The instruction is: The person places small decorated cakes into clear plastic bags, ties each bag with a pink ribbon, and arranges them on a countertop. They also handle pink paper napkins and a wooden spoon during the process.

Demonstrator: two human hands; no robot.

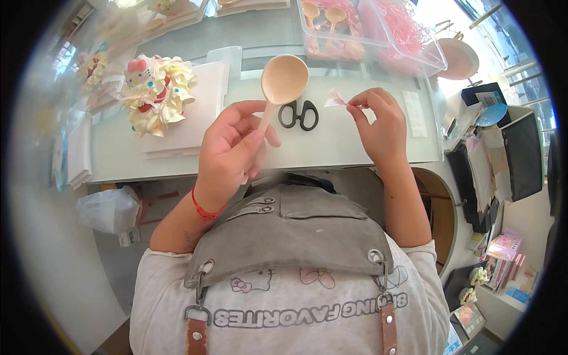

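My left hand (234, 142) is closed around the handle of a cream-coloured spoon (285, 80), its round bowl raised above the table. Between thumb and forefinger, my right hand (378, 121) pinches a small pale pink ribbon-like piece (335, 99), whose material I cannot make out. Black-handled scissors (299, 115) lie on the glass-topped table (331, 145) between the two hands, their blades hidden behind the spoon. To the left of my left hand, a cream-and-red decorated piece with a cat figure (157, 94) rests on a white board (204, 89).
At the back right, a clear plastic box (378, 50) holds pink shredded paper (402, 29) and more spoons (335, 16). A white strip (415, 113) lies near the table's right side. Black trays with papers (488, 160) stand beyond it. Below the left edge hangs a white plastic bag (109, 210).
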